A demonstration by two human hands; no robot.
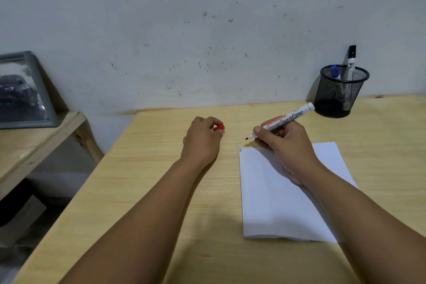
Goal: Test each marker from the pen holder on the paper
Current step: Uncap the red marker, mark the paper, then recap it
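Note:
My right hand (284,145) holds an uncapped red board marker (284,120), its red tip pointing left just above the far left corner of the white paper (276,191). A tiny mark sits at that corner of the paper. My left hand (202,138) is closed around the marker's red cap (219,127) and rests on the wooden table (149,180) left of the paper. A black mesh pen holder (341,90) stands at the back right by the wall, with a blue-capped marker (334,72) and a black-capped marker (351,62) upright in it.
A lower wooden shelf (34,145) stands to the left of the table and carries a framed picture (20,92) leaning on the wall. The wall runs right behind the table's far edge. The table's left edge drops to the floor.

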